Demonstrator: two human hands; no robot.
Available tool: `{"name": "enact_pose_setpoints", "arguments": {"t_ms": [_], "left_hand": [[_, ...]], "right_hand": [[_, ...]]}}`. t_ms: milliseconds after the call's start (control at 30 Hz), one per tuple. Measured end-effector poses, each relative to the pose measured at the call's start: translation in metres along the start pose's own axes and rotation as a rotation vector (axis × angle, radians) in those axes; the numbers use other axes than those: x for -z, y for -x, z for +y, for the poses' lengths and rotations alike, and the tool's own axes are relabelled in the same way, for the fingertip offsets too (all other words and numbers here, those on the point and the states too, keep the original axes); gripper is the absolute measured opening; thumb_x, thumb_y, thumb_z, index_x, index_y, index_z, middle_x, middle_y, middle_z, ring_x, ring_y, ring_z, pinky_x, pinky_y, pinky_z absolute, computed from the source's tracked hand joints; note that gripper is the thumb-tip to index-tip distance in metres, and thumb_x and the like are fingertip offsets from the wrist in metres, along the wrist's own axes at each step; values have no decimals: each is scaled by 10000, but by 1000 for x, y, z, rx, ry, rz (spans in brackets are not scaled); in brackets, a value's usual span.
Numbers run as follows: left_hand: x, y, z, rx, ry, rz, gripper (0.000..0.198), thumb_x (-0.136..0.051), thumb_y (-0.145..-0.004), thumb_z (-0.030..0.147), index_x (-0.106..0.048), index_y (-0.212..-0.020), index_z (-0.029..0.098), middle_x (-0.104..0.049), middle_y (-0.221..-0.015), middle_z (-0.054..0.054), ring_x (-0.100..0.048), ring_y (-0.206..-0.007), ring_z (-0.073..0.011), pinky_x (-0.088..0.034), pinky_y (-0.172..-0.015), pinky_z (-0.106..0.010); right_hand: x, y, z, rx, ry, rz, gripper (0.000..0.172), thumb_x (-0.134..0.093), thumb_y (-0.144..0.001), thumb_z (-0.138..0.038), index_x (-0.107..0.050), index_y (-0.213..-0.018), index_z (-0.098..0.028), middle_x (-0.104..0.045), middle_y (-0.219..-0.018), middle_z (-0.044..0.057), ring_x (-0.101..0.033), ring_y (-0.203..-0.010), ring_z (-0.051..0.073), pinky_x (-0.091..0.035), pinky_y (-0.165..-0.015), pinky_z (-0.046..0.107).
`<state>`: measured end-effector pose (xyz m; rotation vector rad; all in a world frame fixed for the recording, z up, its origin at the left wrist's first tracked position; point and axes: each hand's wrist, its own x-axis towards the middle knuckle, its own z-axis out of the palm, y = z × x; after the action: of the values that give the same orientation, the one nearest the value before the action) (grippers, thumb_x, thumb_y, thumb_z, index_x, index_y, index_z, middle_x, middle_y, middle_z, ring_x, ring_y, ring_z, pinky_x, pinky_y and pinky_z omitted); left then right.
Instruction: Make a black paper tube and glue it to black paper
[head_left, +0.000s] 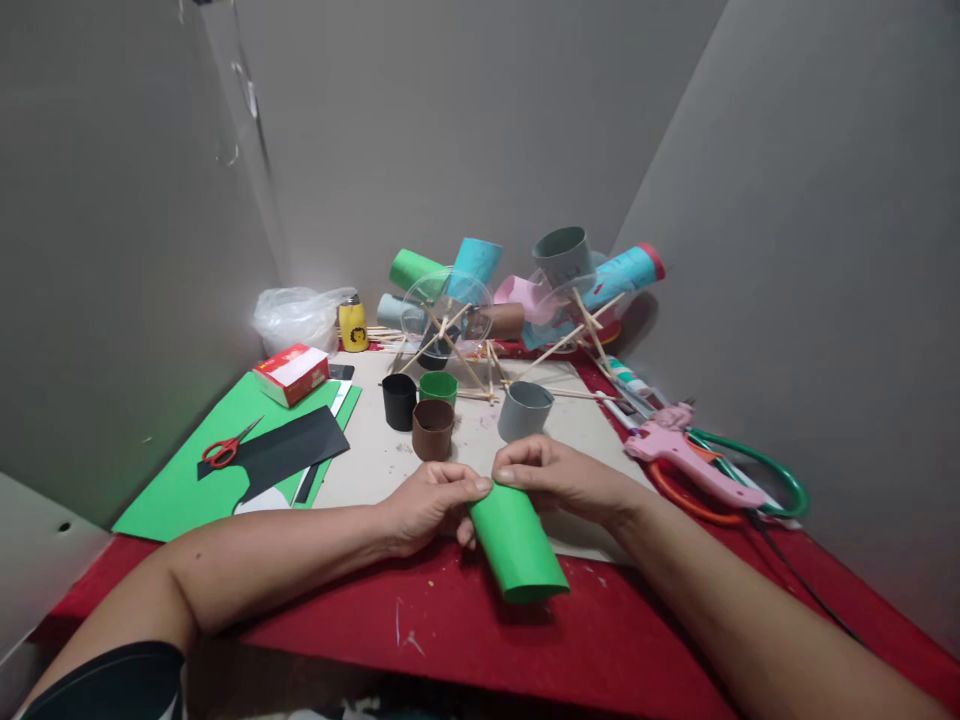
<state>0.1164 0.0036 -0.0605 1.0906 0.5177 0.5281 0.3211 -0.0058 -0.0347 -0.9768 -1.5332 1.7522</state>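
Observation:
A bright green sheet of paper (pixel 521 550), curled into a tube shape, is held over the front of the table. My left hand (pixel 439 503) pinches its far left edge between thumb and fingers. Close beside it, my right hand (pixel 551 475) grips the far edge at the top. Just beyond my hands stand short paper rings: a grey one (pixel 525 412), a brown one (pixel 433 430), a black one (pixel 399 402) and a green one (pixel 439 387).
Behind stand stick frames with clear discs and coloured paper tubes (pixel 474 268). Left are red scissors (pixel 225 450), black paper (pixel 289 452), green sheets (pixel 172 480), a red box (pixel 292 373) and a yellow container (pixel 352 325). A pink glue gun (pixel 686 450) lies right, its cord trailing forward.

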Motion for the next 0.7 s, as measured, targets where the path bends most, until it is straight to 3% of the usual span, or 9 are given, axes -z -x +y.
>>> {"name": "enact_pose_setpoints", "arguments": {"t_ms": [200,467,700], "left_hand": [[-2,1,-1,-32,-26,11,464,-794,-679,542,-577,-745,137,-586,-469,31,-480,-352,-78,-379,-411,-187],[-1,-1,-3,-50,-14,-33,452,-743,-727,565,-553,-774,158,-554,-425,48,-466,-338,-91,-421,-427,-207],[-1,2,-1,-32,-4,-59,384,-709,-808,507,-568,-769,152,-547,-413,46,-462,-344,-87,-408,-423,-190]], "right_hand": [[1,0,-4,-14,99,-22,341,-806,-722,-429,-709,-730,-101,-435,-466,-80,-291,-417,34,-169,-401,186],[4,-1,5,20,25,-3,427,-789,-694,-533,-630,-714,-138,-433,-456,-90,-316,-395,44,-226,-385,178],[4,-2,5,-13,-22,-26,352,-812,-713,-437,-678,-723,-112,-489,-465,-72,-363,-397,38,-258,-394,167]]}}
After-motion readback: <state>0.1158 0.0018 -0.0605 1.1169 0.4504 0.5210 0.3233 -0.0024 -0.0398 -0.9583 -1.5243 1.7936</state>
